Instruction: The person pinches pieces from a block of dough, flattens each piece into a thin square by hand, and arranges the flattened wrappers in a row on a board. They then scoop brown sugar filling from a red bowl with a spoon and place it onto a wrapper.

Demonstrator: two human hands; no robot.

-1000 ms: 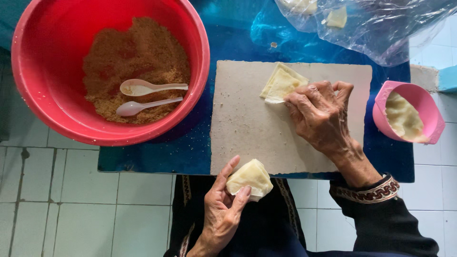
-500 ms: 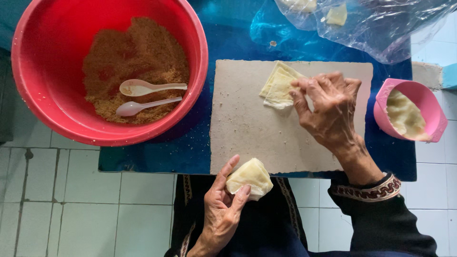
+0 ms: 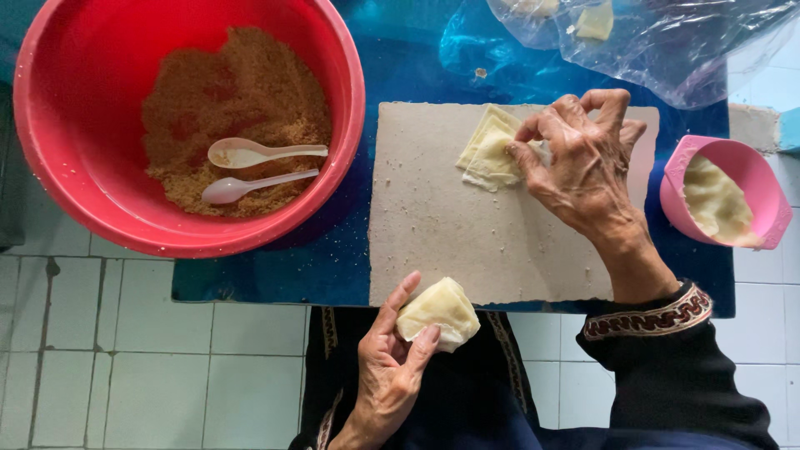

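Note:
My left hand [image 3: 387, 367] holds a folded pale dumpling [image 3: 439, 312] between thumb and fingers, just below the near edge of the grey board [image 3: 442, 225]. My right hand [image 3: 583, 162] rests on the far right part of the board, its fingertips pinching the edge of a small stack of thin square wrappers [image 3: 487, 150]. The wrappers lie flat on the board, partly hidden under my fingers.
A large red bowl [image 3: 50, 175] of brown crumbly filling [image 3: 242, 108] with two white spoons [image 3: 258, 171] sits at the left on a blue table [image 3: 283, 275]. A small pink bowl [image 3: 675, 183] of pale paste stands at the right. A clear plastic bag [image 3: 658, 42] with wrappers lies behind.
My right hand has slid the wrappers a little toward the board's far edge and curled its fingers to pinch them. The left hand holds the dumpling in the same place.

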